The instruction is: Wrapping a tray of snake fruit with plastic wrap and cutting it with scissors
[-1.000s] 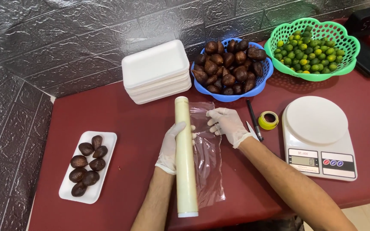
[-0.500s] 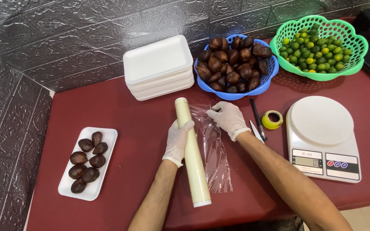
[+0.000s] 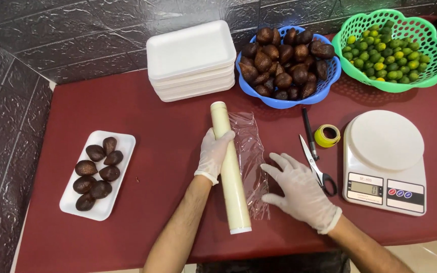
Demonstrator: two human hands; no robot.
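a person stands at a dark red table (image 3: pixel 142 116), seen from above, both hands in thin white gloves. the left hand (image 3: pixel 213 154) is closed around a long cream roll of cling film (image 3: pixel 231 172), which lies lengthwise at the centre of the table, running from about twelve o'clock down toward six. the grip looks meant to stop the roll from turning. a clear sheet of film (image 3: pixel 251 151) is drawn out from the roll toward three o'clock and lies a little wrinkled on the table. the right hand (image 3: pixel 299 189) rests flat on the sheet's lower edge, fingers spread wide, holding nothing, seemingly pressing the film down so it stays put.

at nine o'clock sits a white foam tray (image 3: pixel 122 151) holding several dark brown scaly fruits (image 3: pixel 97 172), well apart from the hands. at eleven o'clock is a stack of empty white foam trays (image 3: pixel 190 58). at one o'clock a blue basket (image 3: pixel 330 81) is heaped with the same brown fruits, and beyond it, toward two o'clock, a green basket (image 3: pixel 431 65) holds small green citrus. at three o'clock, near the right hand, lie scissors (image 3: pixel 317 169), a black pen (image 3: pixel 308 126), a yellow roll of tape (image 3: pixel 327 135) and a white kitchen scale (image 3: pixel 385 162), all within easy reach.
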